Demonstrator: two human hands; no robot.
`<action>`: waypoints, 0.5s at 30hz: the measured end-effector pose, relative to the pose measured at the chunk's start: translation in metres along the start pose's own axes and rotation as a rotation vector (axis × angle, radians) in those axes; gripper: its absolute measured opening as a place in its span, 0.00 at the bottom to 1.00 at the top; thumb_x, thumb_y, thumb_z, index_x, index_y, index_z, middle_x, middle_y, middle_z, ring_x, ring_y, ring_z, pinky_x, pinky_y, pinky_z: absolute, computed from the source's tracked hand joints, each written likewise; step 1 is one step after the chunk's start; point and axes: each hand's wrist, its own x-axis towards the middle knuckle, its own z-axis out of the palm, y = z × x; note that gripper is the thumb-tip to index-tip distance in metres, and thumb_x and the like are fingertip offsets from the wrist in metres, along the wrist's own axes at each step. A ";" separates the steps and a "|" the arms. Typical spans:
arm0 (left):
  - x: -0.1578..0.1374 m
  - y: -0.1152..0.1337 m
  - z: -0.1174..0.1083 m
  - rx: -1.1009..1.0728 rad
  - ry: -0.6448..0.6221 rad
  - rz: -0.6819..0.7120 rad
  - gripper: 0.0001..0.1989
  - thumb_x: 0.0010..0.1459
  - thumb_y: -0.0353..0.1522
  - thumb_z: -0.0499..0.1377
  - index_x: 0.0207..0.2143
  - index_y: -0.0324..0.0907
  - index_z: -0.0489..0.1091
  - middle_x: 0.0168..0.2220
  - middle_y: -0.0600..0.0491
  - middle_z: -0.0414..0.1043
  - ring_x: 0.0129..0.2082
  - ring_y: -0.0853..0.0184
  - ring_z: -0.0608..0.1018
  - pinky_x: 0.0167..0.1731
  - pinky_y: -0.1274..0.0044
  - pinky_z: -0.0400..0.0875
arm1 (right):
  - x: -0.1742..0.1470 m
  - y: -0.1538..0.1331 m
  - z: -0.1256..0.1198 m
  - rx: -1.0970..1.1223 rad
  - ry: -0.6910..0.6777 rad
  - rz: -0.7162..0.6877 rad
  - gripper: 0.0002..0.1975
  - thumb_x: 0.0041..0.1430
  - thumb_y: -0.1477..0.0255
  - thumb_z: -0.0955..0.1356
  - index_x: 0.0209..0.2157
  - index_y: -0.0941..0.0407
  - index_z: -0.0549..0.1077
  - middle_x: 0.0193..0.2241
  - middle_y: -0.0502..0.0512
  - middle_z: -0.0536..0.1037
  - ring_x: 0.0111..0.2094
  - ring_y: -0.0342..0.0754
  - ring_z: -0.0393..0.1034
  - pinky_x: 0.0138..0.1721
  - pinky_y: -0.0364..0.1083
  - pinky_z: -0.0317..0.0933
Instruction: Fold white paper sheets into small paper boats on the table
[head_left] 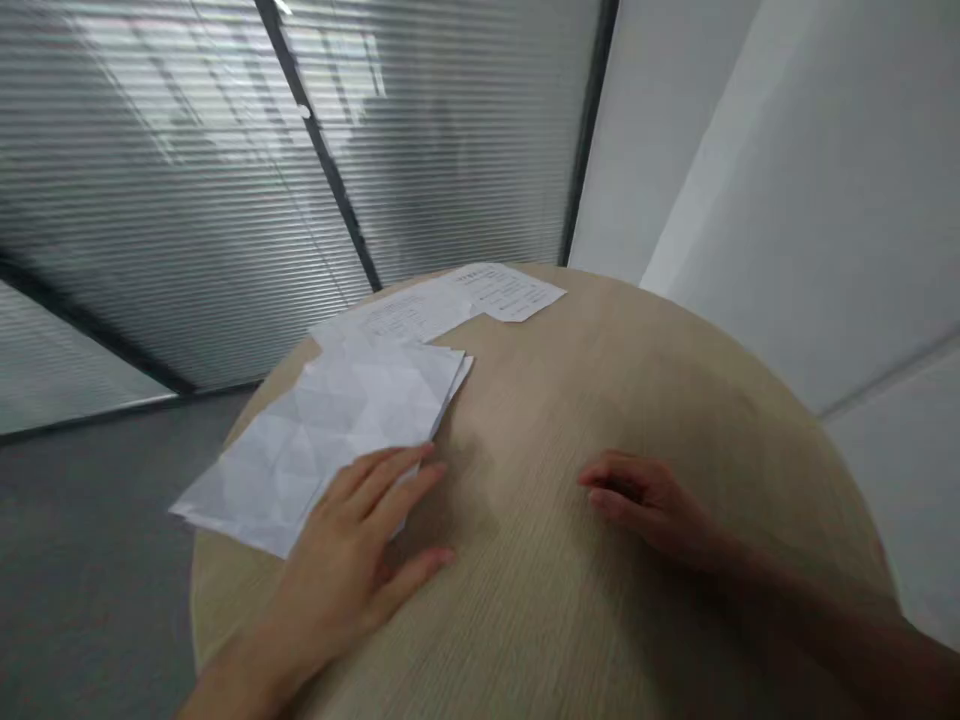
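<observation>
Fingers loosely spread and empty, your left hand (334, 570) is over the right edge of the paper stack (337, 405) — contact unclear. Your right hand (656, 507), also empty, half curls its fingers toward the thumb. The stack lies left on the tabletop (525, 600) — printed sheets (517, 290) behind it, blinds (465, 180) beyond.

Left hand (341, 550): bare, slim-fingered
Left wrist (259, 650): bare, rounded in outline
Right hand (660, 505): bare, partly shadowed
Right forearm (795, 600): bare, dim from here
</observation>
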 end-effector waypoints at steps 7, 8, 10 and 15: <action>-0.012 -0.044 0.030 0.012 -0.194 -0.269 0.35 0.61 0.51 0.51 0.64 0.39 0.59 0.64 0.39 0.61 0.63 0.46 0.65 0.58 0.55 0.65 | -0.001 0.005 0.002 0.008 0.039 -0.024 0.13 0.64 0.61 0.65 0.36 0.56 0.75 0.32 0.57 0.77 0.34 0.49 0.72 0.35 0.47 0.65; -0.010 -0.045 0.028 -0.023 -0.210 -0.296 0.32 0.63 0.50 0.50 0.62 0.40 0.61 0.62 0.40 0.65 0.61 0.49 0.68 0.57 0.57 0.66 | 0.000 0.006 0.002 0.003 0.037 -0.023 0.13 0.64 0.61 0.65 0.37 0.56 0.75 0.32 0.57 0.77 0.34 0.49 0.72 0.35 0.47 0.65; -0.006 -0.047 0.022 -0.097 -0.218 -0.361 0.28 0.64 0.48 0.48 0.57 0.42 0.68 0.57 0.44 0.71 0.56 0.52 0.74 0.55 0.61 0.70 | 0.002 0.007 0.002 -0.004 0.041 -0.016 0.13 0.63 0.61 0.66 0.37 0.56 0.75 0.33 0.58 0.77 0.34 0.49 0.73 0.35 0.48 0.65; 0.003 -0.057 0.000 -0.219 -0.167 -0.478 0.23 0.66 0.43 0.45 0.45 0.42 0.76 0.46 0.48 0.80 0.46 0.57 0.81 0.48 0.65 0.73 | 0.007 0.008 0.002 -0.021 0.040 -0.014 0.13 0.63 0.62 0.65 0.37 0.56 0.75 0.33 0.58 0.77 0.35 0.50 0.73 0.37 0.49 0.65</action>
